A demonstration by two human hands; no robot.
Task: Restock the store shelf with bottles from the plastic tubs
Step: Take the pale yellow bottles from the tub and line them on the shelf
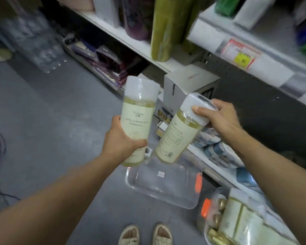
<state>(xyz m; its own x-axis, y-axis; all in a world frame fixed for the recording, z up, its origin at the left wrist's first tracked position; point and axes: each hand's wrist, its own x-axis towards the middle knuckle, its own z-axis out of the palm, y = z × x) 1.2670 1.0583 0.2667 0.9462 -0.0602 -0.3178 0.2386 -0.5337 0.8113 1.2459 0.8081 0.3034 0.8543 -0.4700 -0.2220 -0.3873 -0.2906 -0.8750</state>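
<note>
Both hands are full: the left hand (121, 138) wraps one bottle (137, 121) low on its body, and the right hand (217, 114) clamps another bottle's (179, 131) cap. With the empty tub (166, 183) on the floor below, I would set them upright on the shelf (166, 67) one at a time, labels forward.

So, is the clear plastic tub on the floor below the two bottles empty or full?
Empty: the clear tub shows only grey floor through its bottom, apart from a small white label.
</note>
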